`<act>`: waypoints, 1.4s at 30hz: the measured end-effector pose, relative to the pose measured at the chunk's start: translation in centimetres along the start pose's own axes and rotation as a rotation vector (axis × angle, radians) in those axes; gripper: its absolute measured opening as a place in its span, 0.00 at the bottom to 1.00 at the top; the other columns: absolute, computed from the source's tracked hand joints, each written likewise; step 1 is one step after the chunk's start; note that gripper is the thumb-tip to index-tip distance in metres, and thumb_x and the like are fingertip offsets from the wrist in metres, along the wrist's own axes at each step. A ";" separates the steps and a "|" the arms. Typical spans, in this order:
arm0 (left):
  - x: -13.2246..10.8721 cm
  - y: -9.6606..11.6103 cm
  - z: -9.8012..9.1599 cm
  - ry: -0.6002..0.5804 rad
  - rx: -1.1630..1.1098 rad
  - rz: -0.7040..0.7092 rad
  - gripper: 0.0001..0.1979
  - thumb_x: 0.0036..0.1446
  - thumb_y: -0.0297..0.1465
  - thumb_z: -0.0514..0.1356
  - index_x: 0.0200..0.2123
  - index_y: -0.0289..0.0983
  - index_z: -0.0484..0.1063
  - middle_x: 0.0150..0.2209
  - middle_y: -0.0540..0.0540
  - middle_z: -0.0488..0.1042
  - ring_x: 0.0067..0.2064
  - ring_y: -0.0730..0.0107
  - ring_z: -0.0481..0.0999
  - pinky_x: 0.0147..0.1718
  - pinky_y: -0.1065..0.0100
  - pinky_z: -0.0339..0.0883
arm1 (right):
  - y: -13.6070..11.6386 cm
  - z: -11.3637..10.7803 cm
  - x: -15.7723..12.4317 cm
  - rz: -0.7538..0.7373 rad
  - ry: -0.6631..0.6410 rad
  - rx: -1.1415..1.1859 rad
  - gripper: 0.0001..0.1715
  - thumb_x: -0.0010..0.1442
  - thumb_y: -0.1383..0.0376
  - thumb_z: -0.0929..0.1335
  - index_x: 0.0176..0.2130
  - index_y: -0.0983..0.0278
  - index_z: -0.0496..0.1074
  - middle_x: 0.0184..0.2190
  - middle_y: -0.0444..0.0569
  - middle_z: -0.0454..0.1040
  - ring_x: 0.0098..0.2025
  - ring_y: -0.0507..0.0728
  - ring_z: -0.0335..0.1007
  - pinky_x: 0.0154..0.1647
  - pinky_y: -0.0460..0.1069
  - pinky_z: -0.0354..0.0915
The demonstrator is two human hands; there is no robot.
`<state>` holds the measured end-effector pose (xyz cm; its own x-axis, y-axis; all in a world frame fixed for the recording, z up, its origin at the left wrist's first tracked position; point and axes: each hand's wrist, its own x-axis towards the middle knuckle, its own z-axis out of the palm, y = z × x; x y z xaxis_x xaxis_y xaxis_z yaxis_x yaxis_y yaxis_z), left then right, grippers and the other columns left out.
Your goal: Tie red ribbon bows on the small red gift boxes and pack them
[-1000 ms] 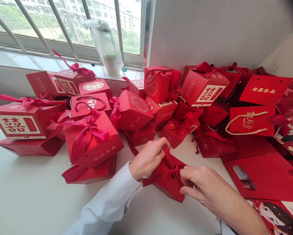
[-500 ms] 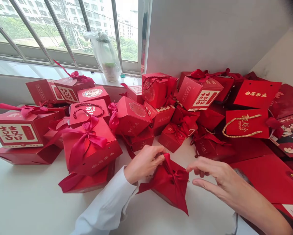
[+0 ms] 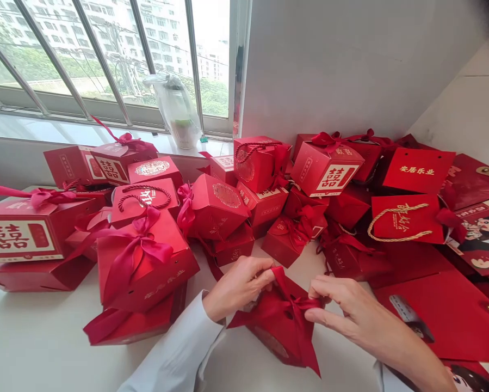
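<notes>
Item 1: small red gift box (image 3: 264,338), at the near centre of the white tabletop (image 3: 28,343), between the two hands; dark red ribbon (image 3: 302,337) tied across its top, one pointed tail falling down the near side, another extending left.

Item 2: left hand (image 3: 241,288), pale sleeve; grip pinched on the ribbon's upper loop, at the box's far left.

Item 3: right hand (image 3: 350,307); grip pinched, thumb and fingers holding the ribbon just right of the knot.

Item 4: large bow-topped box (image 3: 154,283), left of the hands, resting on another red box.

Item 5: double-happiness box (image 3: 19,239), far left of the tabletop, a ribbon bow on top.

Item 6: box with gold rope handle (image 3: 426,220), right, beyond the right hand.

Item 7: red folder with snap button (image 3: 456,310), right, near the right forearm.

Item 8: bagged cup (image 3: 183,128), on the far windowsill (image 3: 44,128), before the barred window.
</notes>
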<state>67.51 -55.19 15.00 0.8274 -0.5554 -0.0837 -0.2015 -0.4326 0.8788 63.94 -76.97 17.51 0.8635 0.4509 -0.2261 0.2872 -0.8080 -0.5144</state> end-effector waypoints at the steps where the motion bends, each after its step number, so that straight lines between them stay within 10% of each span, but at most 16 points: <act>1: -0.1 0.0 0.0 0.004 0.009 -0.016 0.14 0.60 0.33 0.47 0.22 0.36 0.59 0.21 0.55 0.62 0.22 0.79 0.59 0.24 0.76 0.54 | -0.1 0.0 0.1 -0.003 -0.002 0.008 0.15 0.63 0.59 0.64 0.27 0.62 0.59 0.26 0.38 0.64 0.30 0.50 0.59 0.33 0.45 0.53; 10: -1.0 0.8 0.1 0.101 0.054 -0.022 0.03 0.57 0.30 0.53 0.36 0.39 0.65 0.29 0.54 0.69 0.26 0.76 0.67 0.27 0.75 0.58 | -0.1 -0.4 0.4 -0.038 0.024 0.098 0.13 0.61 0.61 0.65 0.27 0.62 0.64 0.25 0.39 0.68 0.29 0.50 0.61 0.31 0.44 0.54; 15: -0.5 0.3 1.7 0.216 0.143 0.056 0.15 0.54 0.24 0.54 0.46 0.39 0.66 0.43 0.47 0.68 0.40 0.70 0.69 0.39 0.71 0.61 | -0.1 -0.2 0.7 -0.073 0.063 0.114 0.12 0.62 0.61 0.64 0.27 0.62 0.65 0.24 0.39 0.68 0.28 0.50 0.62 0.30 0.44 0.56; 23: 0.2 0.0 2.0 0.157 0.196 0.161 0.09 0.53 0.20 0.52 0.31 0.37 0.69 0.33 0.50 0.70 0.37 0.71 0.68 0.35 0.74 0.59 | -0.1 -0.3 -0.8 0.005 0.325 0.021 0.10 0.63 0.60 0.62 0.31 0.60 0.65 0.28 0.42 0.70 0.29 0.52 0.64 0.30 0.46 0.58; 33: -0.1 0.4 1.7 0.121 0.199 0.168 0.07 0.54 0.23 0.52 0.32 0.36 0.70 0.35 0.48 0.72 0.37 0.71 0.69 0.33 0.74 0.59 | -3.6 2.8 -1.5 0.230 0.068 -0.212 0.14 0.57 0.63 0.66 0.22 0.62 0.62 0.20 0.41 0.66 0.22 0.51 0.58 0.24 0.47 0.47; 42: 0.3 -0.1 2.9 0.273 0.158 0.153 0.19 0.50 0.16 0.43 0.34 0.36 0.70 0.35 0.47 0.73 0.37 0.70 0.70 0.37 0.70 0.62 | -1.9 0.6 -1.9 0.114 0.241 0.018 0.20 0.64 0.58 0.58 0.23 0.62 0.61 0.20 0.41 0.64 0.23 0.51 0.58 0.24 0.46 0.50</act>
<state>66.25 -57.36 13.57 0.8869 -0.4207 0.1911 -0.3949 -0.4756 0.7860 61.52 -76.04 18.40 0.9641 0.2527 -0.0811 0.1772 -0.8403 -0.5123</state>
